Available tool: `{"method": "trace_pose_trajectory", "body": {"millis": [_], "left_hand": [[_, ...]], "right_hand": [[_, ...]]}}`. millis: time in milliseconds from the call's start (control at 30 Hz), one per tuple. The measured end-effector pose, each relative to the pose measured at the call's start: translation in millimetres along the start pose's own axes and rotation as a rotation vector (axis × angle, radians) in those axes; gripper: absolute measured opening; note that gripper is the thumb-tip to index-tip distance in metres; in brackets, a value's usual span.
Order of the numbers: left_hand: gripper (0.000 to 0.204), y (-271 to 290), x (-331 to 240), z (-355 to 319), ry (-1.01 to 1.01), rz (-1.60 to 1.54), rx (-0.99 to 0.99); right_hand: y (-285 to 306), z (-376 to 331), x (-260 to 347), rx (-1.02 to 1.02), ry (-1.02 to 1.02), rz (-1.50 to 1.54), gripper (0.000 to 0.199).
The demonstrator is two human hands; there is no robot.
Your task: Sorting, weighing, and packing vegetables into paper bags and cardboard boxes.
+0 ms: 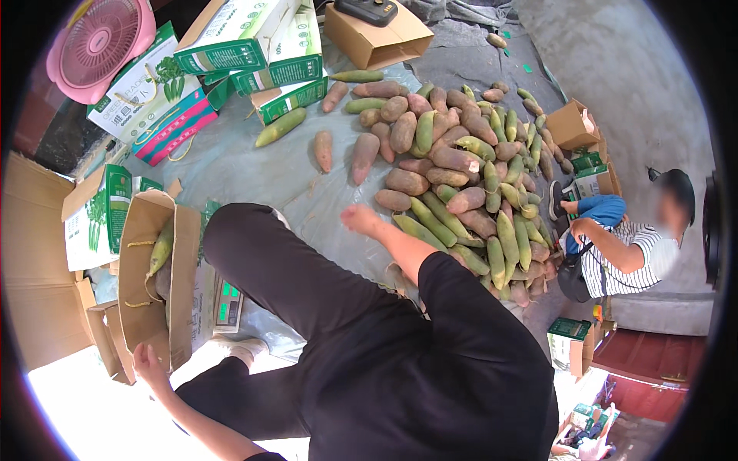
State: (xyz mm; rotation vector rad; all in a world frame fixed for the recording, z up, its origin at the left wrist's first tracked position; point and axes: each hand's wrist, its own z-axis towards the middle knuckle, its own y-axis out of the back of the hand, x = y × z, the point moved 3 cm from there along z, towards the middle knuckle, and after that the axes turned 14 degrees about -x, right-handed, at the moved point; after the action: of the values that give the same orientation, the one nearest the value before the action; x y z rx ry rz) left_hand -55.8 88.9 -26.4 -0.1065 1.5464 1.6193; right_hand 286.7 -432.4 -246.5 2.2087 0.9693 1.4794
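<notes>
My left hand (151, 367) is at the near edge of an open cardboard box (184, 288), with its fingers extended and nothing seen in them. Inside the box lie a green radish (162, 250) and a darker root, partly hidden by the box wall. My right hand (361, 220) is over the plastic sheet, its fingers loosely bent and nothing visible in it. It is just left of a large pile of green radishes (434, 220) and reddish-brown roots like sweet potatoes (407, 182). The box stands beside a scale with a lit green display (229, 302).
Printed white-and-green cartons (280, 54) and a pink basket (100, 46) stand at the far left. A cardboard box (377, 38) with a black device on it is at the back. Another person (626, 257) sits at right beyond the pile, near more boxes (573, 125).
</notes>
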Motion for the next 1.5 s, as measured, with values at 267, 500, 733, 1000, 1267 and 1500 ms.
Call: {"method": "trace_pose_trajectory", "body": {"millis": [267, 500, 733, 1000, 1267, 1500], "left_hand": [[0.041, 20.8, 31.7, -0.8, -0.021, 0.474, -0.142], [0.038, 17.3, 48.7, -8.8, 0.000, 0.396, -0.161], [0.042, 17.0, 46.0, -20.0, 0.180, 0.241, 0.011], [0.050, 19.1, 50.0, -36.1, 0.247, 0.015, 0.091], [0.043, 16.6, 4.4, -30.3, 0.271, 0.288, 0.040], [0.047, 29.2, -31.2, -22.9, 0.318, 0.440, -0.115]], "right_hand": [[72.8, 8.0, 254.7, -0.065, 0.271, 0.664, 0.022], [43.6, -51.5, 406.2, 0.242, 0.661, 0.638, 0.019], [-51.6, -56.3, 404.7, 0.214, 0.873, 0.485, 0.019], [-69.4, -40.6, 392.1, 0.175, 0.804, 0.248, 0.017], [-57.2, -31.3, 385.7, 0.162, 0.825, 0.202, 0.023], [-56.3, -33.0, 391.4, 0.211, 0.881, 0.196, 0.024]]}}
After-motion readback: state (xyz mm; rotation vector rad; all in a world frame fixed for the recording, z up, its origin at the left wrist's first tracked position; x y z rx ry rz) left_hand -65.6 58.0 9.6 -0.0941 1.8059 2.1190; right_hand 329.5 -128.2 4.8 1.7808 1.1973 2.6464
